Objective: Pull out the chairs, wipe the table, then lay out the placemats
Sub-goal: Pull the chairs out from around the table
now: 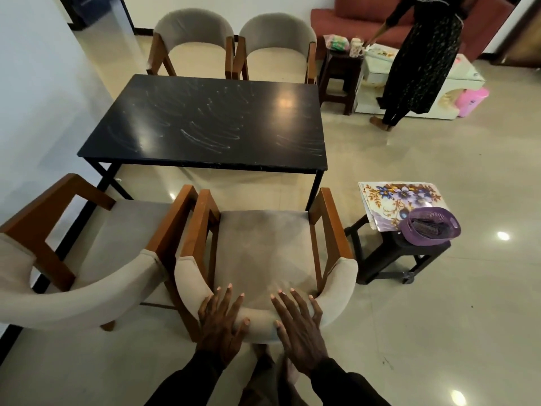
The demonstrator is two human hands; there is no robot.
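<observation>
**Both hands on chair back: chair step in hand, wipe to follow**

The left hand (221,326) and right hand (298,329) lie side by side on top of the curved backrest of the near chair (263,250). Fingers are spread and mostly straight, draped over the padded rim and not wrapped round it, so both hands are apart and pressing, w/ nothing clamped.

The chair stands off the table (205,118), w/ floor showing between seat front and table edge. Judged step: pulling out chairs, near its end. The neighbour chair (117,235) on the left also sits out, angled away. The far chairs (193,51) sit just beyond the far edge; can't tell if they need more pull.

Next move prob. calls for letting go and fetching a cloth; no cloth is plainly visible.

Materials: the chair has a beige fabric seat and rounded upholstered back on squared orange-brown wood arms. The tabletop is a glossy black rectangle on thin black metal legs, marked w/ pale curved streaks; can't tell if wet or dusty.

The placemats (401,200), flat, shiny and floral-printed, are stacked on a dark stool (409,253) right of the chair, w/ a purple perforated basket (429,227) on their near corner.
</observation>
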